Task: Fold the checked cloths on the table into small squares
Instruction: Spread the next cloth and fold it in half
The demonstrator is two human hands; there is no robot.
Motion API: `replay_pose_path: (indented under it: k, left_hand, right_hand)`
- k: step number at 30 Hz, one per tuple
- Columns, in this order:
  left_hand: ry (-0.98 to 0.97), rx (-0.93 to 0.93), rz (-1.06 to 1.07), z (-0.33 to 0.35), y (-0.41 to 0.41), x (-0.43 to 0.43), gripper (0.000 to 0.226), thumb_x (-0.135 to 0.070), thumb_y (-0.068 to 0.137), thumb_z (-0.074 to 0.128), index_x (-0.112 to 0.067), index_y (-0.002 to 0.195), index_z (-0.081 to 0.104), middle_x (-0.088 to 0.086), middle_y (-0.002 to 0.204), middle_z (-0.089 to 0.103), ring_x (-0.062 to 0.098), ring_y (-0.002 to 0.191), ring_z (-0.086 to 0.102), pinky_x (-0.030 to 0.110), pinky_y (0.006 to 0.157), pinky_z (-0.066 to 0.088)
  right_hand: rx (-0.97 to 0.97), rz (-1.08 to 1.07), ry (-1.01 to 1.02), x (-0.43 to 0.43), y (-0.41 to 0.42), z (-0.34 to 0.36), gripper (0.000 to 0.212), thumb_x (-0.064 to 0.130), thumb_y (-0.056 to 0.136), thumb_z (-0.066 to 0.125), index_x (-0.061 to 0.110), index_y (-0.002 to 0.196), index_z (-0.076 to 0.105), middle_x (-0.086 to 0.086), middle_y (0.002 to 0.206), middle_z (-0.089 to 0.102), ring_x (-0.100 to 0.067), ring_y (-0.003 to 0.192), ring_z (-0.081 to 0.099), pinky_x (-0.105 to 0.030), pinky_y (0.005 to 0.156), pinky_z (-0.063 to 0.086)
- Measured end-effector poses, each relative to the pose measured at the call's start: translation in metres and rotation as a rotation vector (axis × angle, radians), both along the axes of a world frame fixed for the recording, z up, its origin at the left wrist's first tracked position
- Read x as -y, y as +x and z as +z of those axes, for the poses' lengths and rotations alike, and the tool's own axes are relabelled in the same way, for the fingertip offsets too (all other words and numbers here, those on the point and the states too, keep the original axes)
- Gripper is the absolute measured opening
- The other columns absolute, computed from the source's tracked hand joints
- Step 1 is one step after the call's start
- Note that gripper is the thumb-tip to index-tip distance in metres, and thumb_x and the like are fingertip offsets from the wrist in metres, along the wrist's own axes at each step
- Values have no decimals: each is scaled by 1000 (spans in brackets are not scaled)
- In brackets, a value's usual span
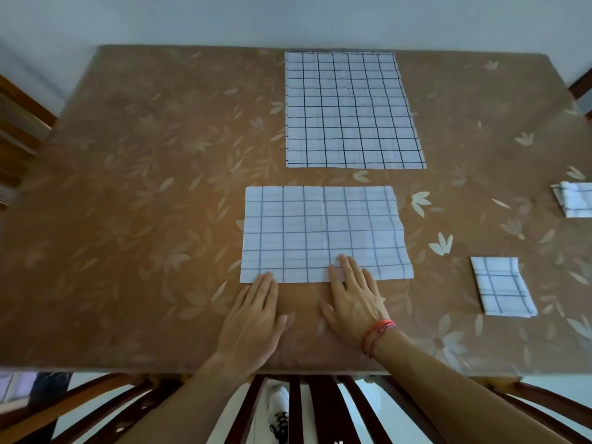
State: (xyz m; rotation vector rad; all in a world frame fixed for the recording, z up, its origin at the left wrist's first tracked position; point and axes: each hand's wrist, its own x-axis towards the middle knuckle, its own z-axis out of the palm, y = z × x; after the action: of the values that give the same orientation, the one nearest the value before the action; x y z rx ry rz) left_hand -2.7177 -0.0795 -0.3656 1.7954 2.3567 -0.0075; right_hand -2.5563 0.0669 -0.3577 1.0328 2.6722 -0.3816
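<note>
A white cloth with blue checks (323, 229) lies folded in half as a wide rectangle in front of me. My left hand (253, 318) lies flat, its straight fingertips touching the cloth's near left edge. My right hand (352, 296), with a red thread on the wrist, presses flat on the near edge right of centre. A larger checked cloth (349, 110) lies spread out at the far side. A cloth folded into a small square (499, 286) sits at the right. Another folded cloth (575, 200) shows partly at the right frame edge.
The table (144, 187) wears a brown covering with pale flowers. A dark wooden chair back (320, 408) stands against the near edge below my arms. More chair parts show at the far left (19, 123) and far right (581, 86).
</note>
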Motion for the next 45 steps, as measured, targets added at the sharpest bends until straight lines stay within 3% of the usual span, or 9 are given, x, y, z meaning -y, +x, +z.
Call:
replay_pose_path:
  k: [3, 6, 15, 21, 26, 34, 38, 42, 45]
  left_hand:
    - [-18, -48, 70, 0, -10, 9, 64, -43, 94, 34, 0, 139, 48, 15, 147, 45, 25, 138, 41, 39, 114, 20]
    - [-48, -55, 117, -5, -13, 11, 65, -43, 94, 32, 1, 139, 47, 17, 147, 45, 27, 138, 41, 41, 113, 19]
    - [-54, -62, 91, -11, -16, 15, 64, -40, 96, 26, 0, 143, 41, 16, 151, 38, 26, 141, 35, 39, 114, 16]
    - [-70, -32, 90, -13, -19, 16, 69, -45, 96, 15, -3, 150, 28, 10, 159, 23, 19, 148, 17, 40, 119, 17]
    - [-87, -22, 107, -15, -18, 15, 72, -46, 94, 9, -5, 152, 21, 7, 161, 15, 18, 149, 11, 34, 120, 4]
    - [-93, 18, 122, -14, -19, 14, 76, -48, 91, 4, -6, 152, 20, 4, 161, 10, 16, 149, 8, 35, 119, 8]
    - [-85, 44, 137, -13, -19, 12, 77, -48, 90, 3, -7, 152, 22, 3, 161, 12, 14, 148, 8, 35, 119, 9]
    - [-95, 5, 137, -15, -21, 12, 76, -47, 91, 3, -8, 151, 28, 3, 160, 16, 14, 148, 13, 37, 120, 12]
    - [-94, 27, 138, -16, -22, 11, 79, -48, 87, -3, -10, 153, 18, 1, 161, 6, 11, 148, 2, 34, 121, 4]
  right_hand:
    - [-61, 62, 24, 14, -16, 3, 78, 43, 82, 54, 6, 148, 30, -19, 157, 21, -34, 145, 21, -47, 116, 19]
    - [-146, 161, -2, 38, -39, -1, 70, 44, 89, 41, 1, 144, 36, -18, 154, 30, -32, 143, 27, -50, 113, 29]
    - [-37, 182, -13, 45, -33, -13, 79, 58, 95, 8, 5, 153, 2, -9, 162, -5, -22, 149, -8, -39, 116, -10]
    - [13, -4, -41, 20, 16, -9, 80, 58, 92, 12, 9, 153, -3, -3, 160, -15, -13, 144, -21, -38, 118, -13]
    - [40, -145, -12, 3, 61, -10, 77, 60, 95, 12, 13, 155, -2, 1, 161, -13, -12, 147, -16, -40, 119, -9]
    - [48, -298, 4, -16, 100, -8, 73, 57, 98, 18, 13, 155, 2, 4, 162, -6, -9, 147, -11, -39, 120, -11]
    - [-77, -351, 66, -21, 91, 0, 72, 59, 92, 22, 16, 150, 28, 2, 155, 29, -15, 143, 22, -40, 120, 8]
    - [-217, -540, -36, -51, 71, 14, 54, 47, 92, 42, 18, 137, 42, -5, 127, 50, -26, 118, 43, -41, 100, 36]
    - [-352, -755, -134, -88, 53, 21, 36, 43, 84, 51, 16, 107, 53, -10, 102, 57, -30, 101, 52, -42, 82, 46]
